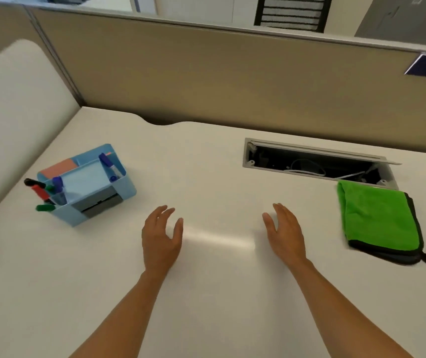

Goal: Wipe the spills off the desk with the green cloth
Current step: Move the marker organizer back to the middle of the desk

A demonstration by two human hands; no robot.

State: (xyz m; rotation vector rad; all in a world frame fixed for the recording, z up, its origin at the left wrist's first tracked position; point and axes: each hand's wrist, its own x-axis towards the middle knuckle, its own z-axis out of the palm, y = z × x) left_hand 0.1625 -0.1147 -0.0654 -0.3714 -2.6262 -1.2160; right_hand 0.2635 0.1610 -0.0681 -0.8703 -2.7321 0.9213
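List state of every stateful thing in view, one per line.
green cloth: folded, lying flat on the desk, not held
left hand: open, empty
right hand: open, empty
cable hatch: lid open, cables visible inside
blue organizer: upright, markers and note pads inside
desk: no spill discernible

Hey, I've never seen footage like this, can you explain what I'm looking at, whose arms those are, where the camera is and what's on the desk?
This is one picture from a camera worn on a person's head, looking down at their own bare arms. The left hand and right hand are open over a white desk, holding nothing. On the right lies a folded green cloth, untouched, just in front of an open cable hatch. On the left stands a blue organizer with markers. I can't make out any spills.
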